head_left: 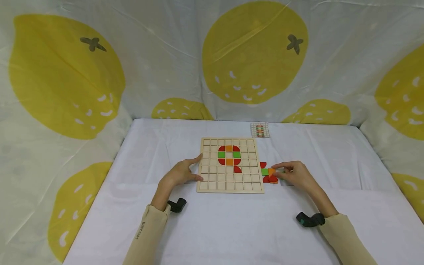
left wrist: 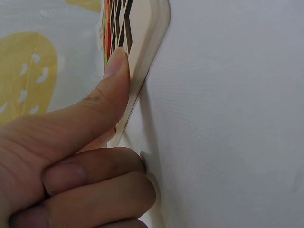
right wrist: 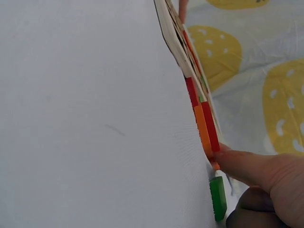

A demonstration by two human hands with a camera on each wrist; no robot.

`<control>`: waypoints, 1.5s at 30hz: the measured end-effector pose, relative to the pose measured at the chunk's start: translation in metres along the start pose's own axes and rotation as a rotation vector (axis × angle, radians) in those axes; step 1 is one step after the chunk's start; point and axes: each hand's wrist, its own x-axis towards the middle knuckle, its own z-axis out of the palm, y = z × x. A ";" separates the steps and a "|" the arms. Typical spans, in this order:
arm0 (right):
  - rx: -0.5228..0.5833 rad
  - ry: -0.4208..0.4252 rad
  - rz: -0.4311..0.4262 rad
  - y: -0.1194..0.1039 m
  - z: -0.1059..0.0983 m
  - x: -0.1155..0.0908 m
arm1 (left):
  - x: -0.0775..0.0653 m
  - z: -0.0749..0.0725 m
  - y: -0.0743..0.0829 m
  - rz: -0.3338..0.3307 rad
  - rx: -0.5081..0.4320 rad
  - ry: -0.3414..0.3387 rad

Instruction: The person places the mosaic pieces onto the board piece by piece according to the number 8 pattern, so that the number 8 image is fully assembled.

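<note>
A square wooden grid board [head_left: 225, 187] lies on the white table, with red, orange and green pieces forming a ring in its cells. One red quarter-round piece [head_left: 237, 169] sits just below that ring. My left hand [head_left: 179, 172] rests at the board's left edge, index finger and thumb spread along it; the thumb [left wrist: 114, 90] lies on the rim, the other fingers curled beneath. Right of the board, my right hand [head_left: 294, 173] pinches an orange square piece [head_left: 271, 170] between thumb and index finger. Loose red pieces [head_left: 273, 179] and a green square [head_left: 264, 172] lie beside it.
A small pattern card [head_left: 260, 130] with a printed grid lies behind the board. A dark green piece [right wrist: 218, 198] lies close to my right hand. Lemon-printed cloth [head_left: 179, 55] hangs at the back and sides. Black cameras [head_left: 310, 219] are strapped to both wrists.
</note>
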 end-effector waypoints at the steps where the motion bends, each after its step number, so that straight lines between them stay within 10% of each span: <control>1: -0.003 0.018 0.004 0.000 0.000 0.000 | 0.000 0.000 0.000 0.002 -0.003 -0.001; 20: 0.014 0.125 0.024 -0.013 0.004 0.006 | -0.002 0.000 -0.003 0.013 0.005 -0.006; 33: 0.165 -0.019 -0.047 -0.069 0.050 0.025 | -0.002 0.000 -0.001 -0.006 -0.008 0.001; 45: 0.072 -0.054 -0.126 -0.091 0.082 0.038 | 0.000 0.001 0.000 -0.011 -0.016 0.003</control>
